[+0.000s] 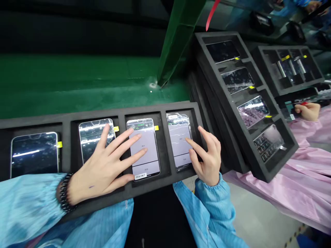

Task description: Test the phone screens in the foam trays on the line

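A black foam tray (120, 141) lies in front of me with smartphones in its compartments. My left hand (111, 160) is spread flat, its fingers reaching over a lit smartphone (144, 156) and a dark-screened smartphone (89, 134). At the tray's right end, the index fingertip of my right hand (208, 158) meets the screen of another lit smartphone (178, 137), which has clear film on it. The fingers of that hand are apart and hold nothing. Farther left rests a smartphone with a dark screen (33, 151). Yellow tabs stick out beside several phones.
On the right, a stack of black foam trays (258, 91) holds more phones in its top tray. Another foam tray (280, 90) stands beyond it. A co-worker's hand (309, 111) and pink sleeve are at the right edge. A green post (178, 38) rises from the green bench (103, 82).
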A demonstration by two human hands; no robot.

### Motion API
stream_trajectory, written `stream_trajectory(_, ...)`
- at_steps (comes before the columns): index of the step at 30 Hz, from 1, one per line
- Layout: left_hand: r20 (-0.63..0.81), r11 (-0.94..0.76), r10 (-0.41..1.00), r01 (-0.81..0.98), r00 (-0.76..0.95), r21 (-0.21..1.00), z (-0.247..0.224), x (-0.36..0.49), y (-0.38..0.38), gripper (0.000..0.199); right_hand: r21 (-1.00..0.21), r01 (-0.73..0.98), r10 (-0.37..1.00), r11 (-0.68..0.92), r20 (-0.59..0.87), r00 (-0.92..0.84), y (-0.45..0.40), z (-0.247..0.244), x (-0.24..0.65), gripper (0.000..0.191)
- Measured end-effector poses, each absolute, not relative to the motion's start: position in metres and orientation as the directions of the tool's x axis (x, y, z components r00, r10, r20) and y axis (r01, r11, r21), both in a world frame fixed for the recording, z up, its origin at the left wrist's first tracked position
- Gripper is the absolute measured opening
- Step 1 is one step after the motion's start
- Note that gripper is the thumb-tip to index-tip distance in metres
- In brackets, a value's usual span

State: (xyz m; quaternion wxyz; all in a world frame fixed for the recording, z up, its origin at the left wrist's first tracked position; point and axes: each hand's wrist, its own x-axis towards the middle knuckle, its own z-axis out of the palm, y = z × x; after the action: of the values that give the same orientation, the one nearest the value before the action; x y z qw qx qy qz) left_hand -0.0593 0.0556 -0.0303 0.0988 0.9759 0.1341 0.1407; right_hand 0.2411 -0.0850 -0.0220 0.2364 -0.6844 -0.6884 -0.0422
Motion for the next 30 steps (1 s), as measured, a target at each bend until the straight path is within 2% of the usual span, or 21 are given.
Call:
stream_trajectory(6,0.200,-0.921,0.330,0.268,0.923,0.283,-0.030,-0.059,0.060,0.056,-0.226,0.974,0.957,0.025,0.288,0.043,-0.084,-0.018,0.241,0.043)
stream_trajectory(10,0.274,-0.920,0.337,0.253,0.901,0.300,-0.024,-0.054,0.074,0.061,-0.304,0.952,0.942,-0.022,0.312,0.122,-0.077,-0.006,0.248,0.047)
stream_trajectory(13,0.309,-0.907,0.375,0.276,0.874,0.319,-0.027,-0.038,0.087,0.057,-0.315,0.949,0.918,-0.026,0.368,0.148,-0.063,-0.003,0.256,0.045)
stream_trajectory(19,0.297,-0.934,0.321,0.248,0.899,0.258,-0.041,-0.025,0.097,0.048,-0.224,0.974,0.939,0.044,0.342,0.036,-0.046,-0.014,0.258,0.031)
stream_trajectory(22,0.288,-0.943,0.303,0.242,0.908,0.230,-0.039,-0.029,0.093,0.047,-0.208,0.978,0.926,0.002,0.371,0.077,-0.049,-0.017,0.256,0.030)
stream_trajectory(28,0.249,-0.892,0.400,0.314,0.882,0.325,-0.032,-0.025,0.088,0.046,-0.216,0.975,0.934,-0.044,0.337,0.117,-0.051,-0.017,0.257,0.032)
stream_trajectory(30,0.234,-0.893,0.393,0.309,0.889,0.327,-0.031,-0.024,0.088,0.047,-0.207,0.977,0.938,-0.044,0.327,0.111,-0.051,-0.018,0.257,0.033)
